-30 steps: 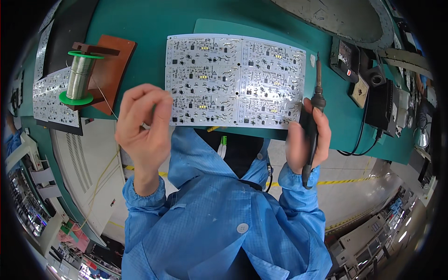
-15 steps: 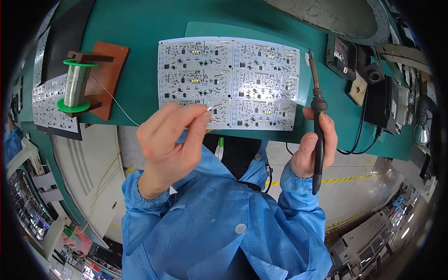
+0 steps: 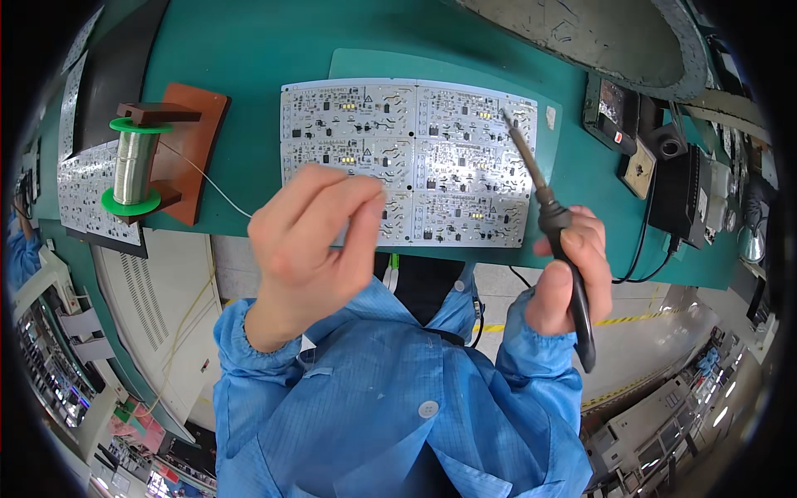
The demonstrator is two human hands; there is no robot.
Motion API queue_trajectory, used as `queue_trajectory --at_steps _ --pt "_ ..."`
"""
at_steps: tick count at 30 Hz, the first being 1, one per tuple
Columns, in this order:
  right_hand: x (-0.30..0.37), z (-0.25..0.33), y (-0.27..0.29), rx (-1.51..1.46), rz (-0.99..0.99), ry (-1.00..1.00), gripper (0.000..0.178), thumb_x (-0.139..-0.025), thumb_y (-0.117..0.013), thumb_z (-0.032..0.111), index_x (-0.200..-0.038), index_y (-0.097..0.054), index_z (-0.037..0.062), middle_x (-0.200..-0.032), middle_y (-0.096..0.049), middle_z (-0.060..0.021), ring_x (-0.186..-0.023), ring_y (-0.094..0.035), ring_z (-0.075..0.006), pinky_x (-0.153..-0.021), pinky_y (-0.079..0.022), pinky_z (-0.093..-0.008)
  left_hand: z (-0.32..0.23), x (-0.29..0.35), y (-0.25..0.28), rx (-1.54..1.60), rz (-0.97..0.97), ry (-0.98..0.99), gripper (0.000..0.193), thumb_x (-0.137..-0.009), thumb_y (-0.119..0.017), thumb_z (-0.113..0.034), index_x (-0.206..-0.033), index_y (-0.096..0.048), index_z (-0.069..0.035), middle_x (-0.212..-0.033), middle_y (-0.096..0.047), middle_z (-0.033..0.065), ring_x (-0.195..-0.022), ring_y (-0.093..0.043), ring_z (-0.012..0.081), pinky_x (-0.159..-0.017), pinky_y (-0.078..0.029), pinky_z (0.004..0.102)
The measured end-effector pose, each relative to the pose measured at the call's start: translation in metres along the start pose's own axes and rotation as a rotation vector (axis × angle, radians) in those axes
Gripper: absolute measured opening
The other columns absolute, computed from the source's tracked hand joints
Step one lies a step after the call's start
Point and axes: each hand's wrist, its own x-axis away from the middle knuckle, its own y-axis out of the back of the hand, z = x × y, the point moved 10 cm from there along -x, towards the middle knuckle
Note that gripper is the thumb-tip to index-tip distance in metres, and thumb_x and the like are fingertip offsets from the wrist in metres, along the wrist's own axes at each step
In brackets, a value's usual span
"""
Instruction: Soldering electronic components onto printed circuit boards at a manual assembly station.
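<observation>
In my right hand (image 3: pixel 577 270) is a soldering iron (image 3: pixel 554 217) with a dark handle. Its tip points up and left, in front of the upper right part of a white circuit board panel (image 3: pixel 473 178). My left hand (image 3: pixel 311 245) is closed in a pinch over the panel's lower left part and hides some of it. Thin solder wire (image 3: pixel 217 188) runs from a green-ended spool (image 3: pixel 135 166) toward this hand, which grips it; the wire's end is hidden at the fingertips.
The spool stands on a reddish-brown holder (image 3: pixel 203 137) at the left. More populated boards (image 3: pixel 91 187) lie beyond it. To the right are a black box (image 3: pixel 677 191) with cables, and a tan sponge tray (image 3: pixel 637 168). A large grey curved fixture (image 3: pixel 581 37) overhangs the green bench mat (image 3: pixel 241 50).
The soldering iron has tilted left, bringing its tip over the panel. My left hand has turned slightly, hiding the bright wire end. The panel appears slightly lower in the picture.
</observation>
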Motion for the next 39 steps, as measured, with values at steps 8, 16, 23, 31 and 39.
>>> queue_trajectory --at_steps 8,16,23,31,39 --pt "-0.023 0.015 -0.025 0.011 0.166 -0.011 0.02 -0.073 -0.066 0.021 -0.076 -0.063 0.0021 -0.059 -0.055 -0.0065 -0.055 -0.049 -0.0207 -0.077 -0.043 -0.045 0.001 -0.009 -0.025 -0.055 0.09 -0.018 0.014 -0.067 -0.067 0.01 -0.077 -0.064 0.0 -0.071 -0.058 0.0076 -0.056 -0.057 0.0154 -0.046 -0.042 0.0245" --pt "-0.026 0.009 -0.036 0.009 0.167 0.006 0.012 -0.068 -0.068 0.013 -0.073 -0.066 0.0025 -0.055 -0.054 -0.0036 -0.049 -0.048 -0.0171 -0.071 -0.044 -0.0388 0.004 -0.008 -0.025 -0.059 0.043 -0.002 0.014 -0.062 -0.07 0.003 -0.072 -0.065 -0.005 -0.064 -0.054 0.0036 -0.049 -0.053 0.0179 -0.041 -0.038 0.0287" --pt "-0.025 0.008 -0.035 -0.008 0.153 0.01 0.012 -0.071 -0.068 0.013 -0.074 -0.066 0.0017 -0.057 -0.058 -0.0046 -0.05 -0.049 -0.0169 -0.072 -0.045 -0.0391 0.005 -0.008 -0.025 -0.062 0.033 -0.008 0.013 -0.063 -0.07 0.002 -0.072 -0.065 -0.006 -0.063 -0.054 0.0034 -0.049 -0.053 0.0179 -0.041 -0.039 0.029" --pt "-0.022 0.008 -0.039 0.029 0.22 -0.031 0.024 -0.079 -0.065 0.024 -0.08 -0.062 0.0001 -0.059 -0.054 -0.0072 -0.055 -0.049 -0.0203 -0.078 -0.044 -0.0462 0.005 -0.007 -0.026 -0.064 0.077 -0.005 0.014 -0.065 -0.069 0.005 -0.076 -0.065 -0.003 -0.067 -0.056 0.0051 -0.051 -0.055 0.0162 -0.043 -0.04 0.0264" --pt "-0.026 0.01 -0.038 0.001 0.187 -0.01 0.014 -0.073 -0.068 0.014 -0.076 -0.066 0.0009 -0.058 -0.058 -0.0049 -0.051 -0.05 -0.0173 -0.075 -0.045 -0.0397 0.005 -0.007 -0.029 -0.061 0.119 0.001 0.015 -0.068 -0.067 0.009 -0.079 -0.066 0.0 -0.07 -0.058 0.0068 -0.053 -0.056 0.0149 -0.044 -0.042 0.0241"
